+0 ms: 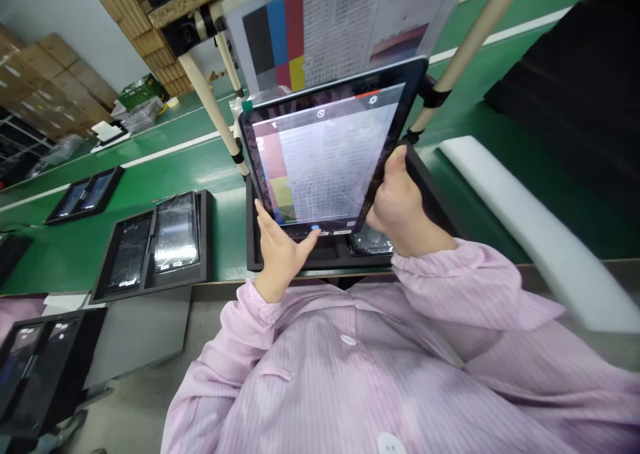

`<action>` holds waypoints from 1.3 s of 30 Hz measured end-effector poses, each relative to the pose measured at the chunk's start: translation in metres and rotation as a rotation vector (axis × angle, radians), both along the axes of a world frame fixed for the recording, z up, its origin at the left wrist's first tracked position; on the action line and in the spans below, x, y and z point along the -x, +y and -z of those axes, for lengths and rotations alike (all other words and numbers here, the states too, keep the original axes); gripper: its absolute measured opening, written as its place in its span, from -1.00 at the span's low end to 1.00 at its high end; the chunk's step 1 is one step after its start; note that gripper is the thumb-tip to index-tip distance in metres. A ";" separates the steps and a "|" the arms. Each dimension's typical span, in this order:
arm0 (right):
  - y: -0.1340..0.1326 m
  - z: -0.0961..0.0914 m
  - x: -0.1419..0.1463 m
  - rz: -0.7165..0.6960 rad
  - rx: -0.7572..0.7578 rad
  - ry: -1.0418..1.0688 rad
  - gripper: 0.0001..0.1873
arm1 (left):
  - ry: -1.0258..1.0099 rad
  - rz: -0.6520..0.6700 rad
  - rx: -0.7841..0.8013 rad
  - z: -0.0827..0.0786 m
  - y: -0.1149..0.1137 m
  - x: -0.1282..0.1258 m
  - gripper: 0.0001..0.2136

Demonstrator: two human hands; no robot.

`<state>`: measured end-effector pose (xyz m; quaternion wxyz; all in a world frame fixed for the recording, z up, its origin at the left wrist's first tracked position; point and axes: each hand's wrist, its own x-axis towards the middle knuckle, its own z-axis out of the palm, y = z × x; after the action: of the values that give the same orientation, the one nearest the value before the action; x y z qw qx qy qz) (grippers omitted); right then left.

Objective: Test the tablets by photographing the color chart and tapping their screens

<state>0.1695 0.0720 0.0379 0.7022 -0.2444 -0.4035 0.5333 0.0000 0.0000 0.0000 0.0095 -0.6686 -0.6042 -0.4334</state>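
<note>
I hold a black tablet [325, 154] up in front of me with both hands. Its lit screen shows a camera picture of the colour test chart [320, 27] hanging just behind it. My left hand [279, 247] grips the tablet's lower left corner, with the thumb tip on a blue button at the bottom of the screen. My right hand [400, 207] is wrapped round the tablet's right edge. Under the tablet lies a black foam tray [330, 254] with another device partly visible in it.
A green conveyor belt [200, 167] runs leftwards, carrying a black tray with two tablets [157, 244] and a further tray [85, 194]. Another tray [35, 367] sits at the lower left. Cream frame poles [213, 111] hold the chart. A white padded rail [530, 221] runs at right. Cardboard boxes [50, 81] are stacked far left.
</note>
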 end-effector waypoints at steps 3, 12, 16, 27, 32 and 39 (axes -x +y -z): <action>0.000 0.001 -0.001 0.003 0.012 0.006 -0.31 | 0.004 0.000 -0.002 0.001 0.000 0.000 0.18; 0.003 0.003 -0.002 0.006 0.003 -0.012 -0.28 | -0.031 -0.017 0.036 -0.004 -0.001 -0.003 0.18; 0.003 0.003 -0.001 0.010 -0.010 -0.013 -0.30 | -0.027 -0.020 0.015 -0.004 -0.001 -0.002 0.17; 0.003 0.007 -0.002 0.017 -0.010 -0.002 -0.34 | -0.033 -0.015 0.021 -0.003 0.000 -0.002 0.18; 0.004 0.007 -0.002 0.000 -0.030 0.016 -0.36 | -0.020 -0.022 0.003 -0.001 0.002 -0.002 0.18; 0.003 0.004 -0.001 -0.009 -0.037 -0.006 -0.30 | -0.044 -0.026 0.024 -0.002 0.001 -0.001 0.21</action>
<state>0.1706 0.0746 0.0337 0.7028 -0.2313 -0.4164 0.5284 0.0012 0.0015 0.0022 -0.0060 -0.6510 -0.6181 -0.4406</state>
